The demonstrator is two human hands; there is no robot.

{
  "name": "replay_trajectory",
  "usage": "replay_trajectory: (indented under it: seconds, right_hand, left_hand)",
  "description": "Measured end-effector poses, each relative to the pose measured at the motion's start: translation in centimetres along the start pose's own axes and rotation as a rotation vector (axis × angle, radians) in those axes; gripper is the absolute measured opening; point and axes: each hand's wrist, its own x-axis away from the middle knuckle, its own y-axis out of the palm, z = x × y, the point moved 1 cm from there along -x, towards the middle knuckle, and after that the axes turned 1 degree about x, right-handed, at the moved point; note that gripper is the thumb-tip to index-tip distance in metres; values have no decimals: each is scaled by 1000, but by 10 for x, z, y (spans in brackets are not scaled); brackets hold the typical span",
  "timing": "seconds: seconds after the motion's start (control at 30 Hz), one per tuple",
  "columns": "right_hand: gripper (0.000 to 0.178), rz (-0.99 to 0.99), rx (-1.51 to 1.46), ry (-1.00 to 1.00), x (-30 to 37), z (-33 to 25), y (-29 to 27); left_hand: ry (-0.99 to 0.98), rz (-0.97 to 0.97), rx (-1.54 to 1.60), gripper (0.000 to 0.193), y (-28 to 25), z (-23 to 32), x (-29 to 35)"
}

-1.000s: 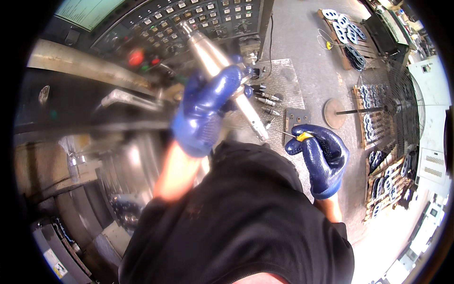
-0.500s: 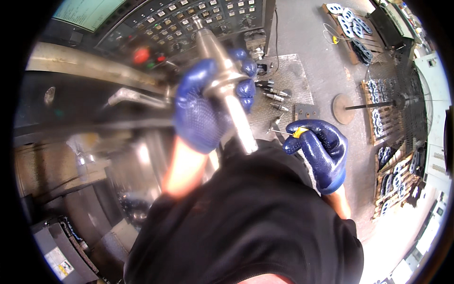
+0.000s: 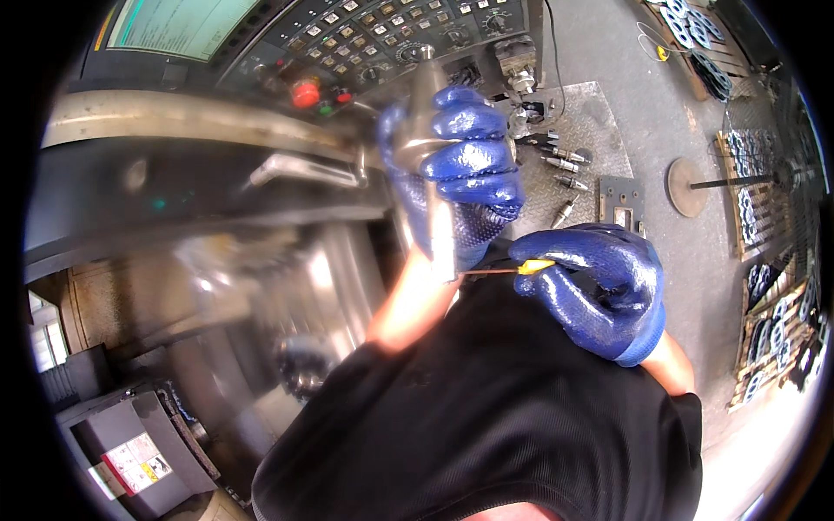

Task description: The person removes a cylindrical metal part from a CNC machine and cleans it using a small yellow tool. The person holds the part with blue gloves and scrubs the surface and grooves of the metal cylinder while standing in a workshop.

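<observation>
Your left hand (image 3: 456,178), in a blue glove, is clamped around a metal bar (image 3: 432,165), fingers wrapped over it. The bar stands nearly upright in front of your chest, its top end up by the control panel (image 3: 365,39) and its lower end poking out below your fingers. Your right hand (image 3: 599,291), also gloved, is closed on a thin tool with a yellow handle (image 3: 532,267). Its fine tip points left and reaches the bar's lower end, just beside your left hand; whether it touches is hard to tell.

Judging from this, the bar is picked up and held steady, and the tool is brought to it. The work at the bar's end looks only begun. Past your left hand, more small tool bits (image 3: 560,161) lie on the floor plate (image 3: 599,130), untouched.
</observation>
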Motion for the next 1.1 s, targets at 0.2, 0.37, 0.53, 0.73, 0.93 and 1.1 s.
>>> replay_trajectory:
  seconds: [0.2,0.37,0.53,0.73,0.93,1.1]
  right_hand:
    - [27,16,-30,15,1,3,5]
    - [25,3,-16,79,3,4,6]
    - [18,-27,-168,296,5,0,4]
    - [14,-197,-530,903,-9,-2,-15]
    - [14,-169,-498,686,6,7,-10]
    - [12,-112,-411,480,16,18,-7]
  left_hand:
    - [19,45,32,33,0,0,2]
    - [47,75,-66,26,5,-3,-1]
    - [28,28,-117,44,0,-1,3]
    - [6,201,-506,41,15,1,7]
    - [-45,234,-439,50,7,-1,10]
    - [-5,274,-439,52,4,5,16]
